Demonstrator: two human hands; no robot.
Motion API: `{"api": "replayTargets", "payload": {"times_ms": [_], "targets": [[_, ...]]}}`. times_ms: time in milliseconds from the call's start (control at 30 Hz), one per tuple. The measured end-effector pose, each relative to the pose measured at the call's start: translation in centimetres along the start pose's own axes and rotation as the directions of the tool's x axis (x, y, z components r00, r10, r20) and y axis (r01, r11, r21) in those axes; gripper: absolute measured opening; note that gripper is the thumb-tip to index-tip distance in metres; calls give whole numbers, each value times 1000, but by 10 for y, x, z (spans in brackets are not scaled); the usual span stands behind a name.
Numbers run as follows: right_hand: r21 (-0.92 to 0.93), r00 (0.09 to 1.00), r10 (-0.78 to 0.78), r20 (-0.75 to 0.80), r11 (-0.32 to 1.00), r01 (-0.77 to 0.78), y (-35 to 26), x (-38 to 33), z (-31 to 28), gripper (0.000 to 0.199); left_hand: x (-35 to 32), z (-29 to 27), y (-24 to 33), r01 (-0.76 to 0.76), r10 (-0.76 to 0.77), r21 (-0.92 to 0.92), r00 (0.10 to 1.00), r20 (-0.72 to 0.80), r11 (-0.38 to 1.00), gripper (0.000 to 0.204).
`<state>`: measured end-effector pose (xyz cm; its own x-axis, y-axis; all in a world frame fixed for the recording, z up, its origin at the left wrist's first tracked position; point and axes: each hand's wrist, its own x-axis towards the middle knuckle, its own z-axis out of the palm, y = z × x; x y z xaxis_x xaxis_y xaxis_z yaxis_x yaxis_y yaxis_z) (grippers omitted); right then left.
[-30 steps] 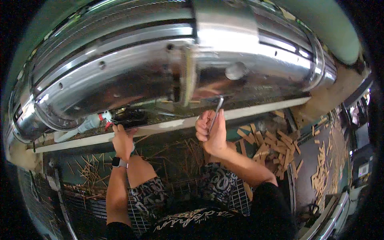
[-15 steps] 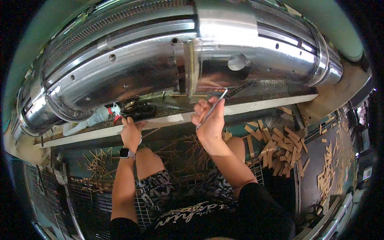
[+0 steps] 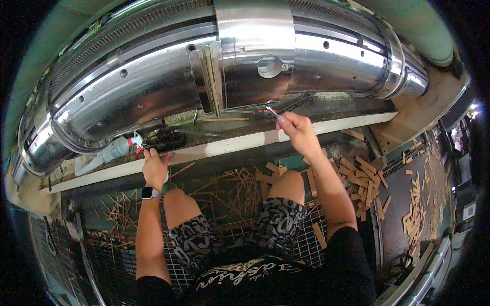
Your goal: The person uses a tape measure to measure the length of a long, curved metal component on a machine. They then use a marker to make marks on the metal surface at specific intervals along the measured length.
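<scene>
My right hand [image 3: 296, 132] is closed around a slim silver metal tool [image 3: 272, 109], whose tip points up and left toward the underside of a large shiny metal cylinder [image 3: 250, 76]. Most of the tool is hidden in my fist. My left hand [image 3: 154, 167] grips the edge of a long white beam [image 3: 224, 146], its fingertips partly hidden. Just beyond it lies a pale spray bottle [image 3: 116, 149] with a red and white trigger head. A narrow upright strip [image 3: 209, 81] with a yellowish edge sits against the cylinder between my hands.
Behind the beam runs a grimy trough with a dark tool or part [image 3: 171, 140] and a thin yellowish strip [image 3: 224, 119]. Flat brown pieces [image 3: 365, 183] pile up at the right. Thin brown strips [image 3: 120, 214] litter the floor below; a wire grid [image 3: 309, 250] lies under my legs.
My right hand has moved right and turned, pointing the tool up-left. The cylinder and surroundings have shifted left in view. My left hand stays at the beam.
</scene>
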<state>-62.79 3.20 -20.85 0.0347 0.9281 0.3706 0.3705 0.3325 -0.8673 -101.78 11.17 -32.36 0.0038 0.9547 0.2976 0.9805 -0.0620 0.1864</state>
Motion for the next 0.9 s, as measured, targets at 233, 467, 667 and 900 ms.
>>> {"api": "replayTargets", "payload": {"times_ms": [233, 467, 667, 900], "targets": [[-209, 964, 96, 246, 977, -44, -16, 25, -33, 34, 1, 3, -4, -32, 33, 44, 999, -33, 999, 55], [-363, 920, 156, 359, 932, -17, -25, 40, -46, 35, 3, 5, -5, -10, 11, 63, 1000, -13, 998, 55], [-686, 960, -77, 269, 684, 247, -38, 43, -46, 29, 0, 0, 1, -4, 7, 78, 999, -43, 997, 54], [-863, 902, -431, -34, 467, 191, -22, 26, -27, 24, 2, 1, 1, 13, -13, 20, 1000, -3, 1000, 53]]}}
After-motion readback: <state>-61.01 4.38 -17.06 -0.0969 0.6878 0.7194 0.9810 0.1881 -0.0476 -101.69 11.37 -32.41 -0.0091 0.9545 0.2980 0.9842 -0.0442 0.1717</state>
